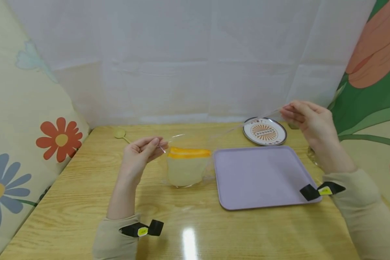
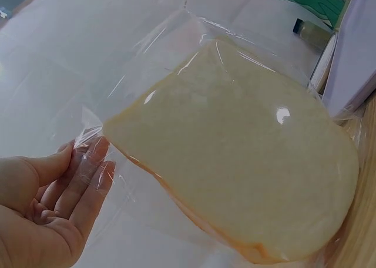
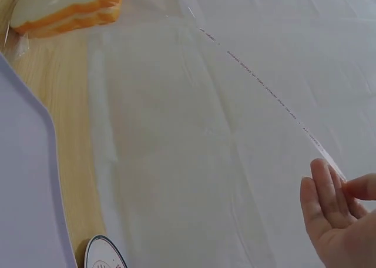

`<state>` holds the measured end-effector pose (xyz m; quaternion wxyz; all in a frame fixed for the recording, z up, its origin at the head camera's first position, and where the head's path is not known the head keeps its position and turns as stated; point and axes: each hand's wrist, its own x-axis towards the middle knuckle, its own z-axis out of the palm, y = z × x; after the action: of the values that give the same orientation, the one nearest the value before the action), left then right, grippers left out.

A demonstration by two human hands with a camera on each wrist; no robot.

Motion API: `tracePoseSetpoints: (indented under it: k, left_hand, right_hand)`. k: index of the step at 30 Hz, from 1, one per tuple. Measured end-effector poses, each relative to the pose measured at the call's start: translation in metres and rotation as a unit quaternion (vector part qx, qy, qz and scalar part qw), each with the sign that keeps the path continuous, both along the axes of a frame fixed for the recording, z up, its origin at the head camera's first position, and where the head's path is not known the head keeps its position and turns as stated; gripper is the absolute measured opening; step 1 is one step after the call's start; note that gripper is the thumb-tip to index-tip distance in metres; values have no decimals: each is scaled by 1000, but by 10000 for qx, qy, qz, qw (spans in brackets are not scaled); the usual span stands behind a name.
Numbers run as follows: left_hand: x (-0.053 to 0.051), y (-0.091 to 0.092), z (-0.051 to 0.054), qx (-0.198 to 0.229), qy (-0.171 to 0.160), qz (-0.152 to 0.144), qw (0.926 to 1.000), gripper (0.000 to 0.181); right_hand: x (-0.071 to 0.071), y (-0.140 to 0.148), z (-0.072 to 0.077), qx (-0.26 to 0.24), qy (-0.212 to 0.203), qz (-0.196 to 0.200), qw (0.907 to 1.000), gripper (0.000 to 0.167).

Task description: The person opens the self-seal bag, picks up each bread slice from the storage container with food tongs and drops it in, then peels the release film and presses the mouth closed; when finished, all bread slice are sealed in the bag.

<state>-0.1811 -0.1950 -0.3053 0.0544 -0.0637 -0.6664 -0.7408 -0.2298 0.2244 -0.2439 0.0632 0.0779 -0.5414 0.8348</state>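
Note:
Slices of bread [image 1: 186, 169], pale with orange crusts, stand inside a clear plastic bag [image 2: 150, 56]. My left hand [image 1: 143, 155] pinches the bag's edge beside the upper left of the bread; the left wrist view shows crinkled film between thumb and fingers of that left hand [image 2: 53, 212]. Up and to the right, my right hand [image 1: 315, 126] pinches the end of a narrow clear strip [image 3: 258, 83] with small printing along it. The strip runs taut from the right hand [image 3: 341, 221] towards the bag. Whether it is still joined to the bag I cannot tell.
A lilac tray [image 1: 263, 177] lies right of the bread, with a patterned plate [image 1: 264, 131] behind it. A yellowish spoon [image 1: 122, 135] lies at the back left. A small dark-capped bottle [image 2: 314, 34] stands near the plate. White cloth [image 1: 156, 72] hangs behind the table.

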Motion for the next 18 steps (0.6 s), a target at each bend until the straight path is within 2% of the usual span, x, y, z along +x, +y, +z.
tracePoseSetpoints:
  k: [2,6,10,12,13,15,16,18]
  left_hand:
    - [0,0,0,32,5,-6,10000,22]
    - [0,3,-1,9,11,7,10000,27]
    - [0,3,-1,-105,-6,7,9999,33]
    - [0,2,-1,-177,7,-25,9998,32]
    - [0,2,-1,-198,16,-46,9998,32]
    - [1,1,0,-208,45,-94,9997,28]
    - [1,1,0,-188,57,-103,9998,25]
    - [1,1,0,-124,66,-90,9999,19]
  right_hand:
    - [0,0,-1,8,-66,-111,9999,10]
    - [1,1,-2,77,-234,-351,9991,11]
    - [4,7,-6,56,-131,-590,9982,11]
    - [9,9,-5,344,32,-551,9979,11]
    - [13,9,-4,731,137,-486,9960,12]
    - [23,5,1,1800,386,-198,9827,13]
    - [29,1,4,2357,550,29,9703,13]
    - [42,-11,9,3374,969,532,9348,14]
